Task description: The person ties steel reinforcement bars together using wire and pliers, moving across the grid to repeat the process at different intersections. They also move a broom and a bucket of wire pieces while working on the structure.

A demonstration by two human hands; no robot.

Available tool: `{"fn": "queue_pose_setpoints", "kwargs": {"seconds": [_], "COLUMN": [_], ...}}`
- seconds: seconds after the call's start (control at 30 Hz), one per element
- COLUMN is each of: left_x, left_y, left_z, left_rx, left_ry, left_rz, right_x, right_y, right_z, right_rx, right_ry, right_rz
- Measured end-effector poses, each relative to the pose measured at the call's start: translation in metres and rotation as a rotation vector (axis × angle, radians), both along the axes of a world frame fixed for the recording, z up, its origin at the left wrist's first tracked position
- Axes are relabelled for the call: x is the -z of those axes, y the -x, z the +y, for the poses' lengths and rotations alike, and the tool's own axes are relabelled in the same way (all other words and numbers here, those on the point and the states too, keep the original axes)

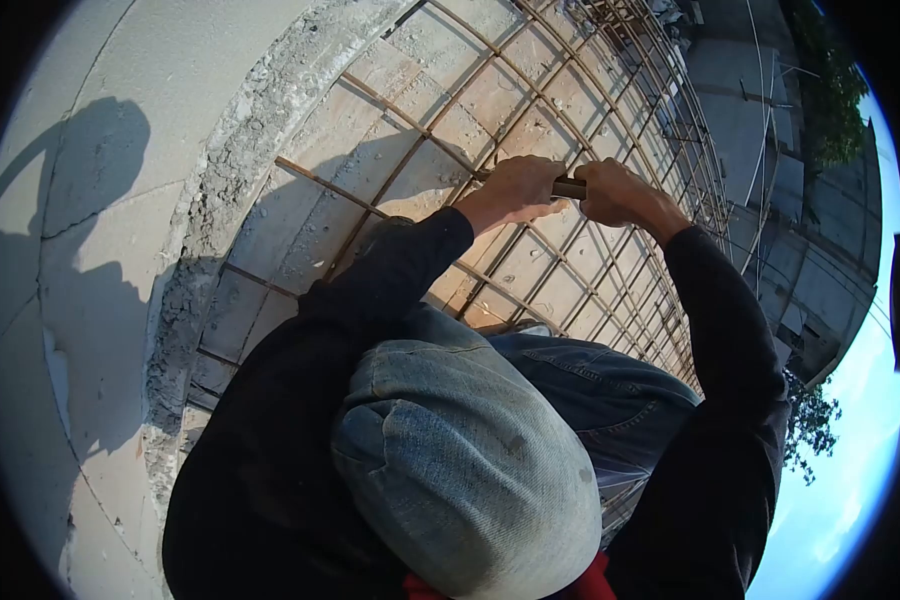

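My left hand (520,188) and my right hand (620,193) are both closed round a brown metal bar (570,188), close beside each other. A short piece of it shows between the two fists, and its far end is hidden. Both fists are over a grid of rusty rebar (530,92), near where bars cross beside my left hand. Bent knees in worn jeans (460,450) are below my outstretched arms.
Rough broken concrete (195,205) runs along the left edge of the grid. Beyond it lies a cracked concrete surface (120,60) with my shadow on it. Rebar ends (282,162) stick out toward that edge. Grey walls (820,220) stand on the right.
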State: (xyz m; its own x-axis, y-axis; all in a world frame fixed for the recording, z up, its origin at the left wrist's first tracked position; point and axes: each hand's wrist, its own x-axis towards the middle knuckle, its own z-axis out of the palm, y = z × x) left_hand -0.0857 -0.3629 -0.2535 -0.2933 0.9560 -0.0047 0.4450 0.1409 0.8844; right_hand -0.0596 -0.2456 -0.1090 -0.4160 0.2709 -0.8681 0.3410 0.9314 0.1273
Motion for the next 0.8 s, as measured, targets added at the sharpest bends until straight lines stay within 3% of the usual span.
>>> {"fn": "queue_pose_setpoints", "kwargs": {"seconds": [0.1,0.27,0.37,0.4,0.43,0.47,0.5,0.63,0.7,0.73,0.8], "left_x": [0.002,0.009,0.019,0.021,0.022,0.037,0.051,0.013,0.018,0.015,0.004], "left_y": [-0.010,0.002,0.018,0.021,0.025,0.027,0.026,0.044,0.047,0.048,0.045], "left_z": [0.006,0.016,0.024,0.021,0.023,0.034,0.040,0.031,0.036,0.032,0.017], "left_rx": [-0.039,0.027,0.272,0.272,0.267,0.307,0.462,0.578,0.618,0.628,0.401], "left_ry": [0.068,0.100,0.002,-0.126,-0.252,-0.304,-0.198,0.049,0.186,0.189,-0.070], "left_rz": [0.011,0.009,-0.093,-0.218,-0.342,-0.227,-0.667,-0.813,-0.737,-0.729,-0.653], "right_x": [0.008,0.013,0.002,-0.008,-0.023,-0.017,-0.006,0.008,0.012,0.007,0.001], "right_y": [-0.022,-0.002,0.002,-0.009,-0.009,-0.018,-0.031,-0.040,-0.039,-0.035,-0.031], "right_z": [0.002,0.013,0.003,-0.007,-0.029,-0.028,-0.026,0.006,0.007,0.004,-0.002], "right_rx": [-0.025,-0.030,-0.125,-0.280,-0.459,-0.747,-1.033,-1.084,-0.815,-0.697,-0.623], "right_ry": [-0.015,0.022,0.015,-0.015,-0.129,-0.268,-0.409,-0.360,-0.203,-0.124,-0.137], "right_rz": [0.125,-0.077,-0.047,0.269,0.258,0.499,0.737,0.784,0.547,0.540,0.494]}}
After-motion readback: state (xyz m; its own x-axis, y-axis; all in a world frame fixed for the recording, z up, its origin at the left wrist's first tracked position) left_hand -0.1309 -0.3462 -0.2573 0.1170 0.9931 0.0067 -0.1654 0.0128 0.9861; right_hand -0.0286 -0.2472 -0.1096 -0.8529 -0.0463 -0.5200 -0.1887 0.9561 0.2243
